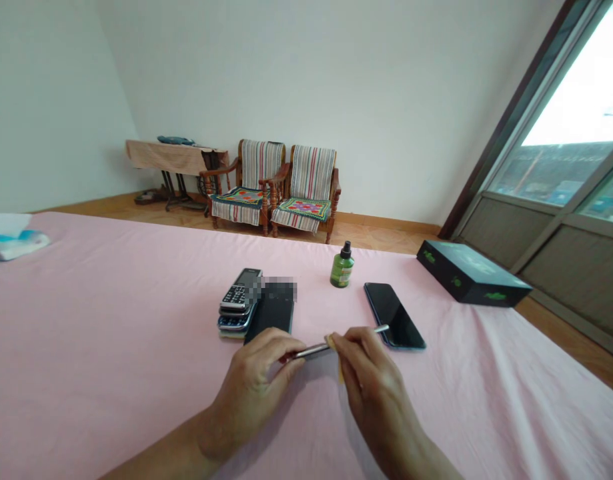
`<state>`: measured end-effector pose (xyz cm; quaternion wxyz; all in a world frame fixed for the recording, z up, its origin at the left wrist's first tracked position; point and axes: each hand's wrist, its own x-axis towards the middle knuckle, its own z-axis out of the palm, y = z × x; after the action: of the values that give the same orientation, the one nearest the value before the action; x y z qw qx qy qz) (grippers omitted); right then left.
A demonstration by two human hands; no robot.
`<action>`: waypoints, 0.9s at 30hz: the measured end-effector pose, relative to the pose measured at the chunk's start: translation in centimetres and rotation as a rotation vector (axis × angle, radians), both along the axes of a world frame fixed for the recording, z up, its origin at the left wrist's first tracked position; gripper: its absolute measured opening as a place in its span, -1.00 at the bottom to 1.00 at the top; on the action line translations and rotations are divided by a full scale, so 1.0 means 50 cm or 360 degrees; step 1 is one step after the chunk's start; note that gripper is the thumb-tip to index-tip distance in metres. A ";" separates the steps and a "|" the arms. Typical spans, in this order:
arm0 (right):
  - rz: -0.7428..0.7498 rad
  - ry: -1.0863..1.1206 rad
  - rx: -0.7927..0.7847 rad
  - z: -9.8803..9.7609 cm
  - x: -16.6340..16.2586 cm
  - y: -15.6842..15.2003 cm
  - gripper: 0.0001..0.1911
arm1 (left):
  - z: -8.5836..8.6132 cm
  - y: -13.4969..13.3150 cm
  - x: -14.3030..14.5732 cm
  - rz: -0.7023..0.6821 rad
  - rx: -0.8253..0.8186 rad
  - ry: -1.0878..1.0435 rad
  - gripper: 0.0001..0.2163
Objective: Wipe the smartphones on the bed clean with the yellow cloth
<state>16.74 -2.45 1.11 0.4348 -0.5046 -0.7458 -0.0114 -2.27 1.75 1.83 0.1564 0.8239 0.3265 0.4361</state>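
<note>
My left hand [259, 373] pinches the left end of a slim silver bar-like object [315, 350] between thumb and fingers. Its kind I cannot make out. My right hand [373, 380] is closed around the object farther right, with a small yellowish cloth-like piece [331, 341] between its fingers. The object's tip pokes out past the right knuckles. Just beyond my left hand lies a black flat device [273, 310], partly blurred out. Beside it a keypad phone [241, 289] rests on top of another keypad phone [232, 323]. A black smartphone [393, 315] lies to the right of my right hand.
A green bottle with a black cap [341, 268] stands beyond my hands. At the right edge sits a black box [471, 273]. A blue and white packet [11, 237] lies far left on the pink cloth [111, 320]. Two wooden chairs [306, 180] stand by the wall.
</note>
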 end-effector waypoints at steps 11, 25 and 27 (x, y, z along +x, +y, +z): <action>-0.0421 0.0013 -0.0007 0.017 0.093 0.034 -0.75 | 0.017 0.018 -0.024 -0.0101 -0.0175 0.0064 -0.90; 0.0261 0.0040 0.0070 -0.009 -0.075 -0.002 -0.66 | 0.030 0.011 -0.018 -0.0196 -0.0343 -0.0038 -0.90; 0.0211 0.0023 0.0060 -0.013 -0.068 -0.002 -0.66 | 0.031 0.010 -0.018 -0.0203 -0.0332 -0.0032 -0.91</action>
<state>13.31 -2.53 0.44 0.4493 -0.4458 -0.7742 0.0070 -3.18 2.27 3.36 0.2719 0.8178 0.3154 0.3972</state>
